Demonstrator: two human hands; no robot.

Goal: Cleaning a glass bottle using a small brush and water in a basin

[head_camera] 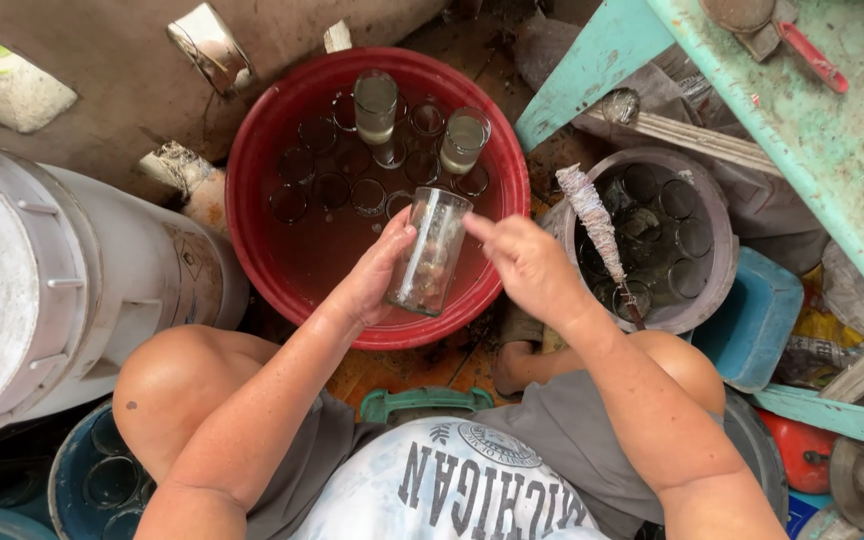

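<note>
Left hand (372,275): grip closed round the side of a clear glass (430,252), tilted, mouth away from the body.
Right hand (527,265): fingers loosely curled, holding nothing, fingertips at the glass rim.
Glass position: between both hands, over the near edge of the red basin (252,180), probably so drips fall in.
Beyond grip: more glasses in brownish water.
Right of grip: bottle brush (597,225) propped in grey tub (717,260), within reach.

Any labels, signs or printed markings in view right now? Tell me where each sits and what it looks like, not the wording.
Diamond-shaped label: on the side of the white plastic drum at left, dark outline on pale ground.
Round dark emblem: on the person's pale shirt, bottom centre.
Large dark block lettering: across the same shirt, below the emblem.
No screens or signs visible.
</note>
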